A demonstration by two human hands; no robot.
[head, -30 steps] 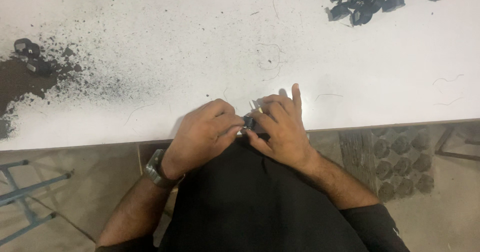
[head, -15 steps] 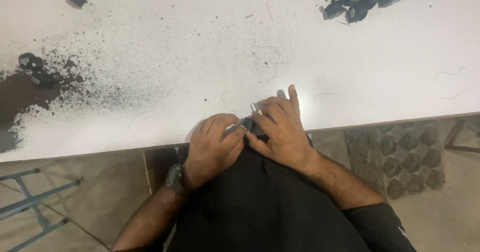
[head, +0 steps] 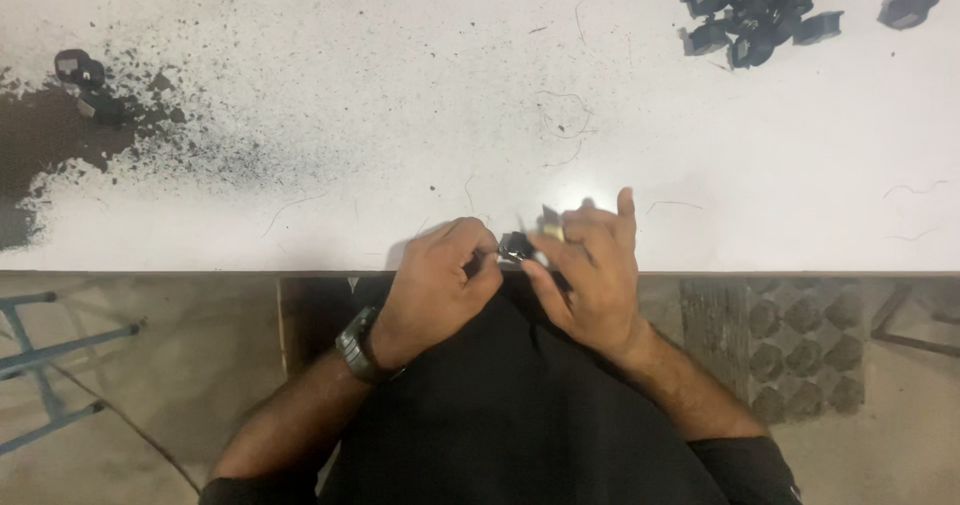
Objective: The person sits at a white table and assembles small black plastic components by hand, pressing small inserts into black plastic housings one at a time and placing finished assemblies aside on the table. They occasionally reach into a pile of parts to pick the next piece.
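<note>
Small black part point(head: 516, 246), held at the near edge of the white table point(head: 400, 115), between both hands, just above the dark-clothed lap. Exact shape too small to tell; a short metallic bit showing at its near side.

Left hand point(head: 437, 283): curled closed, fingertips pinched on the left side of the small black part. Wristwatch point(head: 357, 346) with dark strap on that wrist.

Right hand point(head: 590, 270): partly closed around the right side of the small black part, thumb pressed toward it, index finger raised straight and pointing away over the table. Small pale piece point(head: 551, 221) visible above the knuckles, touching the fingers; kind not discernible.

Pile of black parts point(head: 755, 10): far right of table, well apart from the hands. Single black part point(head: 908, 7) just beside the pile, to its right.

Black dust patch point(head: 60, 135): far left of table, dense at the edge, thinning into scattered specks toward the middle. Two dark lumps point(head: 85, 80) lying in it.

Thin stray filaments point(head: 560, 125): mid-table, curled, loose.

Blue metal frame point(head: 50, 365): on floor, lower left. Patterned floor mat point(head: 790, 345): lower right, under the table edge.
</note>
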